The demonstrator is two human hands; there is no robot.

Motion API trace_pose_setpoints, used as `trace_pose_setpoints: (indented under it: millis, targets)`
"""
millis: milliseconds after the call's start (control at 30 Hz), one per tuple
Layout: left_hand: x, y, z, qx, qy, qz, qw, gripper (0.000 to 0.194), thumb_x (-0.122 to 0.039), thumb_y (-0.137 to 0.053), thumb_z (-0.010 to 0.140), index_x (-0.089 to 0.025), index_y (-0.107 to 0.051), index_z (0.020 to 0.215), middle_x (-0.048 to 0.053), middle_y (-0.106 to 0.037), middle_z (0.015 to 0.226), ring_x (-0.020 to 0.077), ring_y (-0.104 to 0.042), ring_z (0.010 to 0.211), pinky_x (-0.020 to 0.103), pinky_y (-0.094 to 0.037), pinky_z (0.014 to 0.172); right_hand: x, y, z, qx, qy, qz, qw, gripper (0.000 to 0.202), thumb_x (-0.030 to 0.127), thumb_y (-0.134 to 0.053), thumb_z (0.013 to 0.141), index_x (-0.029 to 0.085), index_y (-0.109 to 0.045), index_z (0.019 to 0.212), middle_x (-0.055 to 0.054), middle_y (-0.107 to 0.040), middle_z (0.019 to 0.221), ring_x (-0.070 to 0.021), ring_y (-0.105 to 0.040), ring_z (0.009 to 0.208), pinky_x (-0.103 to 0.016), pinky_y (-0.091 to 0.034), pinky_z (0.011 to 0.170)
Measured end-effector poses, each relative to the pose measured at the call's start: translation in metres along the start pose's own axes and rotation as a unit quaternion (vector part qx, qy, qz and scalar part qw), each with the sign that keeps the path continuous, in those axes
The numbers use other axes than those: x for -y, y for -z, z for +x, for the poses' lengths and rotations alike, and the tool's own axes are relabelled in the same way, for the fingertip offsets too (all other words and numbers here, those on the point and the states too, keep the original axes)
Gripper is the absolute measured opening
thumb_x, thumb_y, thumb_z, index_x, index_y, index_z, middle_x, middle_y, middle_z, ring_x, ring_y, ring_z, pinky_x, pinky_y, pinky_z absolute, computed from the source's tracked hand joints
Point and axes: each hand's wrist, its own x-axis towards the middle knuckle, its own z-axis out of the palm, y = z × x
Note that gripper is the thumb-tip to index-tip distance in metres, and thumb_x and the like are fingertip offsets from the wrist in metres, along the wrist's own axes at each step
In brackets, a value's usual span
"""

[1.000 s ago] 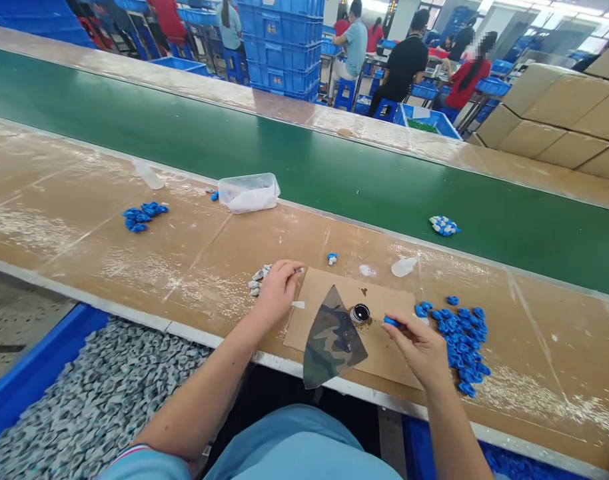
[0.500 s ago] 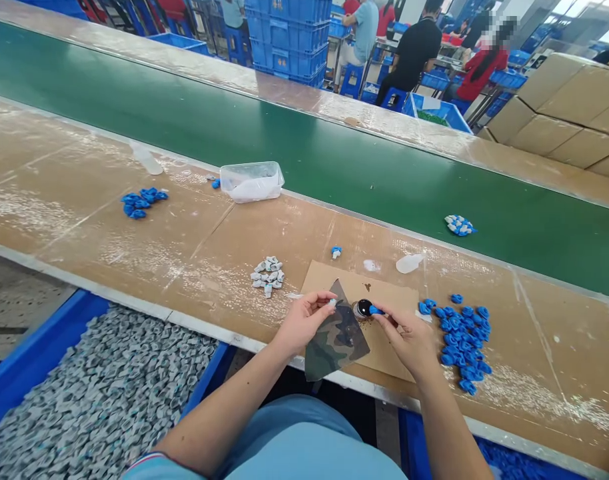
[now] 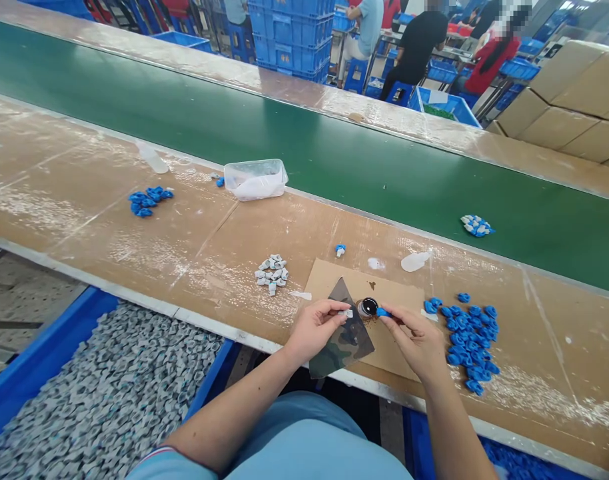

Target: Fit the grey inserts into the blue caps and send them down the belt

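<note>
Between the thumb and fingers of my left hand (image 3: 314, 328) is a small grey-white piece (image 3: 349, 313), held over a camouflage cloth (image 3: 342, 343). My right hand (image 3: 417, 337) pinches a small blue piece (image 3: 382, 312) at the right side of a little jar of dark liquid (image 3: 369, 307). Jar and cloth rest on a cardboard sheet (image 3: 392, 347). Right of that sheet lies a pile of blue pieces (image 3: 468, 340). A cluster of grey-white pieces (image 3: 272, 272) sits to the left. One joined blue and white piece (image 3: 340, 251) stands beyond the sheet.
A green conveyor belt (image 3: 334, 160) runs behind the table, carrying a cluster of blue-white pieces (image 3: 477, 225). A clear plastic tub (image 3: 257, 180) stands near its edge. A blue bin of grey pieces (image 3: 114, 393) is below left. Seated people and stacked crates (image 3: 292, 40) are beyond.
The blue piece in my right hand has drawn back from the jar's mouth to its right side. My left hand has shifted slightly right with its grey-white piece. The camera view has moved a little.
</note>
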Motion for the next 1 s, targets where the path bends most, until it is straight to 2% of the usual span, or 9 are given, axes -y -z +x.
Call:
trace_pose_setpoints:
  millis: [133,267,400,533,733,867,1000]
  targets:
    - [0.000,-0.005,-0.002,0.030,0.007,-0.019,0.999,0.028,-0.032,-0.074,0.068,-0.016,-0.070,0.091,0.005,-0.070,0.087,0.0171,-0.065,0.081,0.032,-0.054,0.080,0.012,-0.005,-0.007,0.033,-0.006,0.075,0.997,0.020,0.030,-0.061,0.084,0.026,-0.073,0.100,-0.006,-0.074,0.093,-0.0186,-0.070,0.082,-0.030,-0.059,0.071]
    - [-0.001,-0.008,-0.005,0.054,-0.008,-0.033,0.998,0.028,-0.030,-0.073,0.069,-0.016,-0.066,0.092,0.006,-0.070,0.089,0.0171,-0.065,0.088,0.034,-0.052,0.087,0.023,-0.011,-0.008,0.063,0.015,0.087,0.994,0.021,0.023,-0.061,0.084,0.027,-0.072,0.101,-0.005,-0.074,0.094,-0.0176,-0.069,0.087,-0.030,-0.058,0.077]
    - [-0.007,-0.006,-0.007,0.093,-0.048,0.023,0.994,0.021,-0.026,-0.067,0.075,-0.017,-0.064,0.094,0.006,-0.069,0.091,0.0174,-0.065,0.088,0.033,-0.053,0.084,0.023,-0.009,-0.006,0.077,0.033,0.099,0.992,0.022,0.021,-0.062,0.083,0.028,-0.073,0.101,-0.003,-0.075,0.091,-0.0162,-0.070,0.084,-0.028,-0.058,0.074]
    - [-0.019,-0.002,-0.009,0.139,-0.078,0.087,0.983,0.019,-0.020,-0.064,0.077,-0.018,-0.062,0.095,0.006,-0.069,0.090,0.0168,-0.066,0.086,0.031,-0.053,0.081,0.023,-0.003,-0.002,0.115,0.038,0.132,0.984,0.018,0.027,-0.063,0.084,0.029,-0.074,0.097,-0.003,-0.074,0.084,-0.0154,-0.069,0.075,-0.026,-0.058,0.066]
    - [-0.021,-0.006,-0.012,0.129,-0.024,0.010,0.991,0.027,-0.030,-0.072,0.073,-0.018,-0.057,0.092,0.003,-0.065,0.080,0.0146,-0.065,0.078,0.027,-0.052,0.073,0.026,-0.006,-0.011,0.077,0.035,0.129,0.988,0.020,0.028,-0.063,0.084,0.030,-0.074,0.101,-0.002,-0.072,0.073,-0.0136,-0.067,0.064,-0.024,-0.056,0.058]
    - [-0.017,-0.013,-0.014,0.106,0.013,-0.040,0.993,0.033,-0.037,-0.075,0.069,-0.017,-0.057,0.088,0.002,-0.064,0.078,0.0124,-0.063,0.073,0.026,-0.051,0.070,0.026,-0.014,-0.021,0.041,0.004,0.098,0.994,0.022,0.027,-0.062,0.084,0.031,-0.073,0.102,-0.003,-0.074,0.080,-0.0150,-0.068,0.068,-0.026,-0.057,0.060]
    - [-0.024,-0.011,-0.004,0.114,0.018,-0.011,0.993,0.030,-0.033,-0.074,0.070,-0.017,-0.057,0.089,0.002,-0.064,0.080,0.0123,-0.062,0.074,0.026,-0.051,0.070,0.016,-0.009,-0.019,0.048,0.016,0.073,0.996,0.025,0.031,-0.061,0.085,0.030,-0.071,0.108,-0.004,-0.074,0.093,-0.0164,-0.069,0.075,-0.029,-0.057,0.067]
